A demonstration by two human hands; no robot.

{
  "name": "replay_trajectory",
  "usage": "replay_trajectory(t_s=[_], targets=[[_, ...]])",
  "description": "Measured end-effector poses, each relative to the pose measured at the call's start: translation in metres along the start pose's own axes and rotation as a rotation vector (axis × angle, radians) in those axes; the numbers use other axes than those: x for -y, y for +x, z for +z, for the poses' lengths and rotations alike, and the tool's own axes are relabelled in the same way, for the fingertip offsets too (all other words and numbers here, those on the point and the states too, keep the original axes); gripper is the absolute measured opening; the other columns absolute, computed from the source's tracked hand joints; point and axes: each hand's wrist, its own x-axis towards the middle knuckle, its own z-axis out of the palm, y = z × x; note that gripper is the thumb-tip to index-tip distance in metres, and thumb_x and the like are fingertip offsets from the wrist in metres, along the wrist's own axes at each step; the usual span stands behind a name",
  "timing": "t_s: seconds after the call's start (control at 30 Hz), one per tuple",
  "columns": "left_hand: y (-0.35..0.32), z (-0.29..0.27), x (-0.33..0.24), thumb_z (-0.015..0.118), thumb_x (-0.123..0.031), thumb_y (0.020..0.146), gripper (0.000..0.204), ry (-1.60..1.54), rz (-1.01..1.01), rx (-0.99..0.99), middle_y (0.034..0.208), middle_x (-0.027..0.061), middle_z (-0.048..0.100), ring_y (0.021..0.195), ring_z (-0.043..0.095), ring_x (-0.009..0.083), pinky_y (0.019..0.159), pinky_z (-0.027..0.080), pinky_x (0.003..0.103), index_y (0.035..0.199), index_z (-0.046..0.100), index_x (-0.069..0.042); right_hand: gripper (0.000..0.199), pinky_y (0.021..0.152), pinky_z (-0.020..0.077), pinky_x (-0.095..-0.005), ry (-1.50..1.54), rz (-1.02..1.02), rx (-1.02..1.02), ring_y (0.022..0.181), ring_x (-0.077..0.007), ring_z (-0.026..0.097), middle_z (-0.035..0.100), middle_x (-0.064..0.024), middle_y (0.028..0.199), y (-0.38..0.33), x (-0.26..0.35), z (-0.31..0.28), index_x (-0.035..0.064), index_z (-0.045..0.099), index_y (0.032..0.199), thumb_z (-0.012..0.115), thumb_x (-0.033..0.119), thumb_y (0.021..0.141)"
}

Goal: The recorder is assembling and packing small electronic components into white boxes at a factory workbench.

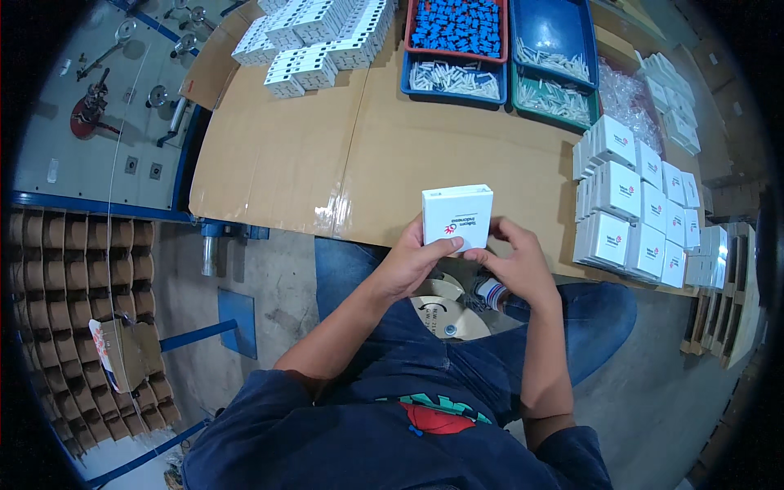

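A flat white plastic box (pixel 457 211), with a red mark and dark print on its face, stands upright in front of me by the table's near edge. My left hand (pixel 415 260) grips it from the left and below, the thumb lying across the lower face. At the box's lower right corner is my right hand (pixel 520 263), its fingers curled and its thumb close to the bottom edge. Whatever those right fingers pinch, if anything, is too small or hidden to make out.
Similar white boxes (pixel 618 190) are stacked at the table's right. White slotted housings (pixel 327 45) are piled at the far left. Behind stand a red tray (pixel 408 41) of blue parts, plus blue (pixel 454 99) and green (pixel 545 118) trays of small white pieces. Clear plastic wrap (pixel 629 98) lies beyond.
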Motion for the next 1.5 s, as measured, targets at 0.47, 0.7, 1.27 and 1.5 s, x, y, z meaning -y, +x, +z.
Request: replay_trajectory(t_s=[0.47, 0.7, 1.27, 1.5], targets=[[-0.001, -0.015, -0.007, 0.080, -0.007, 0.089, 0.035, 0.194, 0.029, -0.030, 0.112, 0.0075, 0.074, 0.105, 0.069, 0.0147, 0.096, 0.054, 0.032, 0.121, 0.069, -0.001, 0.033, 0.084, 0.0555, -0.0335, 0.095, 0.028, 0.115, 0.091, -0.0187, 0.071, 0.075, -0.0134, 0.095, -0.005, 0.014, 0.002, -0.0022, 0.073, 0.109, 0.082, 0.022, 0.089], [0.000, -0.012, -0.008, 0.080, -0.009, 0.090, 0.036, 0.200, 0.019, -0.022, 0.113, 0.0084, 0.074, 0.105, 0.069, 0.0157, 0.096, 0.055, 0.034, 0.123, 0.069, 0.000, 0.030, 0.084, 0.0555, -0.0339, 0.072, -0.053, 0.068, 0.088, -0.0202, 0.071, 0.075, -0.0129, 0.092, -0.004, 0.008, 0.002, -0.0021, 0.074, 0.104, 0.082, 0.021, 0.087], [0.009, 0.001, 0.006, 0.067, -0.011, 0.101, 0.051, 0.041, -0.034, -0.047, 0.134, 0.0104, 0.064, 0.121, 0.063, 0.0168, 0.097, 0.055, 0.034, 0.148, 0.050, -0.006, 0.106, 0.114, 0.0436, -0.0464, -0.200, -0.296, -0.148, 0.143, -0.0415, 0.044, 0.042, -0.0196, 0.156, -0.001, 0.015, 0.025, 0.0081, 0.034, 0.160, 0.089, 0.017, 0.070], [0.015, -0.009, 0.010, 0.032, -0.051, 0.112, 0.058, -0.182, -0.248, -0.041, 0.141, 0.0105, 0.060, 0.126, 0.062, 0.0233, 0.105, 0.052, 0.042, 0.151, 0.044, -0.010, 0.097, 0.119, 0.0372, -0.0494, -0.414, -0.358, -0.012, 0.143, -0.0414, 0.044, 0.042, -0.0156, 0.158, 0.001, 0.000, 0.023, 0.0065, 0.047, 0.152, 0.089, 0.023, 0.067]])
